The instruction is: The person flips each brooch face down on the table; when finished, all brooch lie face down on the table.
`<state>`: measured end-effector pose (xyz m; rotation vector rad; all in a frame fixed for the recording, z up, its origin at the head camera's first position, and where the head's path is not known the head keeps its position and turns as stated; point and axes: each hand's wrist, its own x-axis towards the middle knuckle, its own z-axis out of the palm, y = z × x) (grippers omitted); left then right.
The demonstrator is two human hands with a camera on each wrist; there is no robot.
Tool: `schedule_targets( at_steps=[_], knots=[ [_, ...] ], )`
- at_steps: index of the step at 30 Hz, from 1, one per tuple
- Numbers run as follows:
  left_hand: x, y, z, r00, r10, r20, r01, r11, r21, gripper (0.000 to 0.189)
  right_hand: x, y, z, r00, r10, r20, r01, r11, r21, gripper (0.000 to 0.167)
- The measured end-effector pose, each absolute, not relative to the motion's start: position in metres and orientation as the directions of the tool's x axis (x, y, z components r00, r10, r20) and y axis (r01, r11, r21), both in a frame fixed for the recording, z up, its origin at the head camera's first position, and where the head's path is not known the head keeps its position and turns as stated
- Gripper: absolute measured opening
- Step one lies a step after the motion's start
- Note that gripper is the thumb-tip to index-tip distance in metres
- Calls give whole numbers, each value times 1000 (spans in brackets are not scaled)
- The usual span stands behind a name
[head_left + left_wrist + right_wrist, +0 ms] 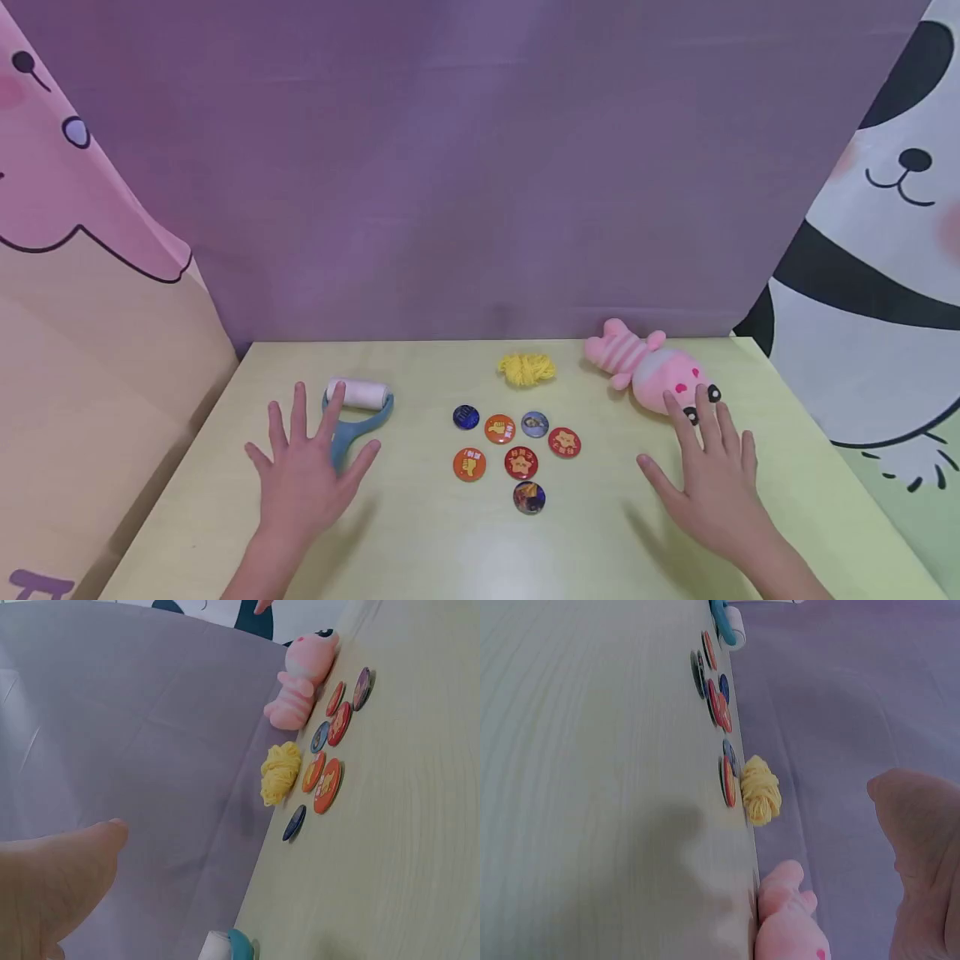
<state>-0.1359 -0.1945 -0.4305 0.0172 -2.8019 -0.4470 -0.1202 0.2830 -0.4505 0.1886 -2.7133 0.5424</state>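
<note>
Fingers spread, my left hand (pixel 303 483) hovers over the left side of the table, in front of a lint roller (pixel 363 394) with a blue handle that it partly covers. My right hand (pixel 716 492) is also spread, above the right side, its fingertips overlapping the head of a pink plush toy (pixel 667 375) in the head view. Neither hand holds anything. Between them lie several round badges, among them an orange one (pixel 469 465), a red one (pixel 521 462) and a dark blue one (pixel 466 417). Behind the badges sits a bundle of yellow yarn (pixel 527 369).
The pale wooden table (pixel 420 542) ends at a purple cloth backdrop (pixel 480 167). A panel with a panda picture (pixel 885 267) stands on the right, and one with a pink cartoon figure (pixel 67 183) on the left.
</note>
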Motion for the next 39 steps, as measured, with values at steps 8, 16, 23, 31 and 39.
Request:
schedule_targets(
  at_steps=[8,16,23,31,39],
  knots=[
    [-145,-172,-438,-944,17,331,151,910,385,89,-136,251,-446,-925,-136,355,-267,896,-355,87],
    [-154,-141,-451,-953,85,290,222,849,480,88,-150,196,-440,-921,-250,300,-358,846,-395,79],
    [-162,-113,-471,-943,184,278,306,808,503,81,-159,155,-452,-905,-350,244,-425,776,-466,79],
    [-172,-100,-490,-927,323,188,374,780,502,77,-165,122,-467,-874,-452,182,-479,731,-486,61],
    [-180,-102,-498,-917,376,136,391,774,499,53,-176,102,-477,-864,-498,77,-487,786,-382,44]
  ],
)
